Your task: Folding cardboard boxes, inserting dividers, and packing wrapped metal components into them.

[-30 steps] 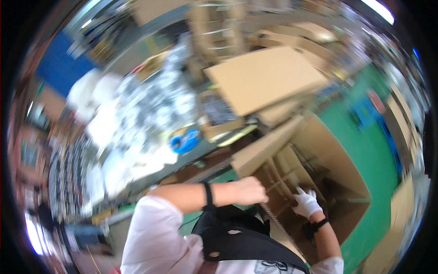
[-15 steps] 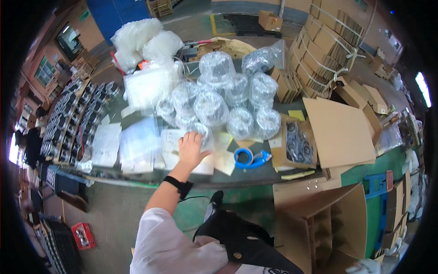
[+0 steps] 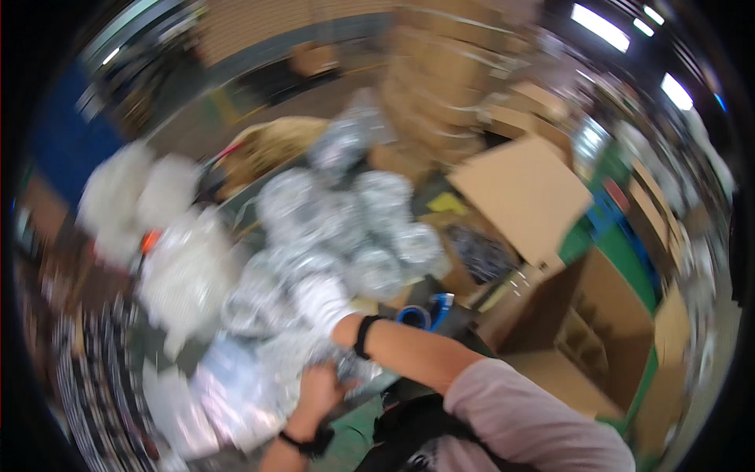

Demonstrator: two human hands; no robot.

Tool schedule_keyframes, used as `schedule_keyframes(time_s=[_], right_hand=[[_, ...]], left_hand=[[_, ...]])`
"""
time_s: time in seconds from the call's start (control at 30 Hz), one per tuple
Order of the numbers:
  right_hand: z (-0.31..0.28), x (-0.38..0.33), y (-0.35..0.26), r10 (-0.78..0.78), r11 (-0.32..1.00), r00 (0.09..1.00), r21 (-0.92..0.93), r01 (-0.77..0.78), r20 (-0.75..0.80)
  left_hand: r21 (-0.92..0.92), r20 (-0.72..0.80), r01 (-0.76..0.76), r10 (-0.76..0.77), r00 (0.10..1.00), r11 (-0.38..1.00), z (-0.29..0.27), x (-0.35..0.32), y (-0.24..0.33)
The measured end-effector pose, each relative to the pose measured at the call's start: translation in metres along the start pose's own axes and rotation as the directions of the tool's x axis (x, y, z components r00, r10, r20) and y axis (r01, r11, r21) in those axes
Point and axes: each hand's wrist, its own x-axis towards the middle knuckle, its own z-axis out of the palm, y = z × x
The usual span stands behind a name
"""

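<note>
Wrapped parts (image 3: 340, 224) clustered near gloved right hand (image 3: 321, 303).

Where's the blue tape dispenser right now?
In the head view, the blue tape dispenser is right of centre, between the wrapped bundles and open carton, right of the gloved right hand.

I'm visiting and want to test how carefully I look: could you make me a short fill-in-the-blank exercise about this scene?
1. The left hand is bare, while the glove on the right hand is coloured ____.
2. The bands on both wrists are coloured ____.
3. The tape dispenser is coloured ____.
4. In the picture, the open cardboard box stands to the ____ of the clear-wrapped bundles.

Missing words: white; black; blue; right.
</note>
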Motion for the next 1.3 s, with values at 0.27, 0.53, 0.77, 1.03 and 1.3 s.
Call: schedule_keyframes(time_s=[0.27,0.53,0.77,1.03,1.3], right_hand=[[-0.243,-0.126,0.13,0.167,0.623,0.979,0.758,-0.196,0.116],[-0.423,-0.367,0.312,0.773,-0.064,0.63,0.997,-0.042,0.076],[-0.227,-0.442,0.478,0.647,0.658,0.699,-0.24,-0.713,-0.304],[-0.292,-0.491,0.52,0.912,0.401,0.405,0.349,-0.847,-0.064],[-0.362,-0.526,0.489,0.916,0.229,0.401,0.837,-0.497,-0.013]], left_hand=[[-0.482,0.113,0.258,-0.233,0.966,0.837,-0.033,-0.041,0.05],[-0.811,0.179,0.076,0.122,0.976,0.58,-0.097,0.057,0.261],[-0.344,0.236,-0.787,0.858,0.456,0.513,-0.006,0.153,0.499],[0.235,0.606,-0.733,0.494,0.624,0.638,0.198,0.243,0.554],[0.273,0.671,-0.787,0.478,0.568,0.553,0.305,0.239,0.505]])
